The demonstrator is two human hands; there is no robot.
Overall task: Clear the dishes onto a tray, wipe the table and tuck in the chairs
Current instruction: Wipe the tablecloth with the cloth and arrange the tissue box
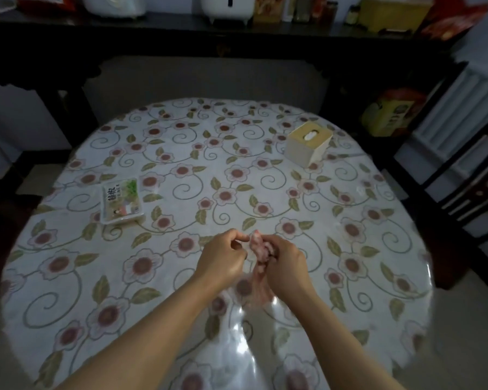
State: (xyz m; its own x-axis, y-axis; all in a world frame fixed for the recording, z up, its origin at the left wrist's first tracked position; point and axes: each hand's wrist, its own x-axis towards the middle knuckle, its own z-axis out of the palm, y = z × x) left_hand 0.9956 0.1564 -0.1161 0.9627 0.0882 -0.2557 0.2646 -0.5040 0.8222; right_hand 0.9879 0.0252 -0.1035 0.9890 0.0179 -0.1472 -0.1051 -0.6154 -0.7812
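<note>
Both bare forearms reach forward over the near part of the tabletop (350, 249), meeting just past its middle. The right hand (283, 264) has its fingers curled round a bunched pinkish cloth (258, 247) (it may be thin plastic; the blur makes it hard to say), whose crumpled top sticks up between the two hands while a looser, see-through tail hangs down below the wrist. The left hand (223, 257) is turned palm inward, its fingers bent, with thumb and forefinger pinching the cloth's upper edge right beside the right hand's knuckles. The two hands nearly touch, held a little above the flowered cover.

To the left, well apart from the hands, a flat packet (121, 199) with green print lies on the tabletop. On the far right side stands a pale tissue box (309, 143) with an oval slot on top. Beyond the tabletop runs a dark sideboard (181, 38) carrying white appliances, jars and boxes, and a dark chair (462, 175) stands at the right edge
</note>
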